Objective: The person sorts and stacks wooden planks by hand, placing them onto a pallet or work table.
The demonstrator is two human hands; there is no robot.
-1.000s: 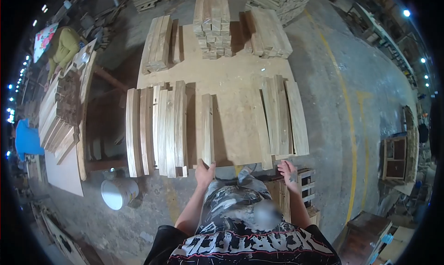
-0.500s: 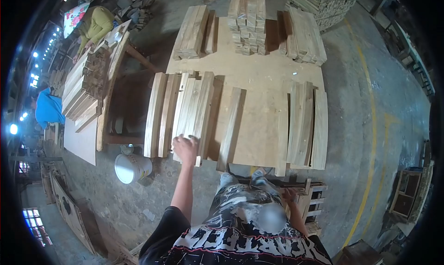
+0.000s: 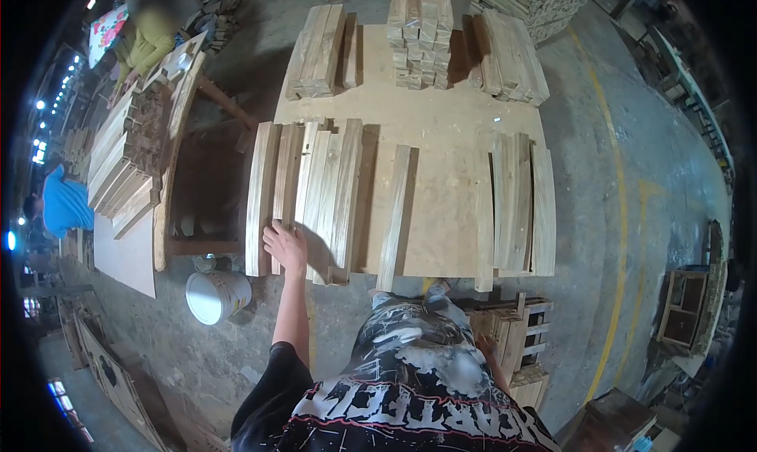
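My left hand [image 3: 285, 245] rests over the near ends of the wooden strips on the left of the board, fingers apart and slightly bent. Under and beside it are a darker strip [image 3: 286, 164] and a pale outer strip [image 3: 262, 200]. To its right, several pale strips [image 3: 325, 192] lie side by side, the hand's shadow falling on them. A single strip [image 3: 397, 215] lies apart in the middle. My right hand [image 3: 486, 345] hangs low beside my right leg near a wooden pallet [image 3: 536, 338]; its fingers are too small and dark to make out.
More strips [image 3: 512, 208] lie on the right of the board [image 3: 441, 239]. Stacks of blocks [image 3: 422, 50] stand at the far side. A white bucket [image 3: 217, 297] is on the floor at left. Two people [image 3: 67, 204] are by another bench [image 3: 177, 168] with stacked wood.
My left hand has moved left, from the middle pale strips to the outer strips. My right hand stays low at my side. The view has shifted slightly.
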